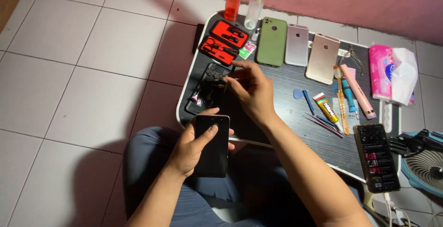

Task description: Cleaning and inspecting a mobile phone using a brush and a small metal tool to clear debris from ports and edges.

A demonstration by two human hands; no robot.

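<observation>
left hand [194,146] is gripping the black slab-like phone screen [212,144] over the lap while the right hand [251,91] pinches at the opened black phone body [210,86] on the dark striped lap table [286,116], so I'd keep those fingertips light and steady.

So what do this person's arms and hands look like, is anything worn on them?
Both forearms are bare right up to the picture's lower edge: no sleeves show. The left hand and right hand wear no gloves, and no rings, watch or bracelets can be seen.
</observation>
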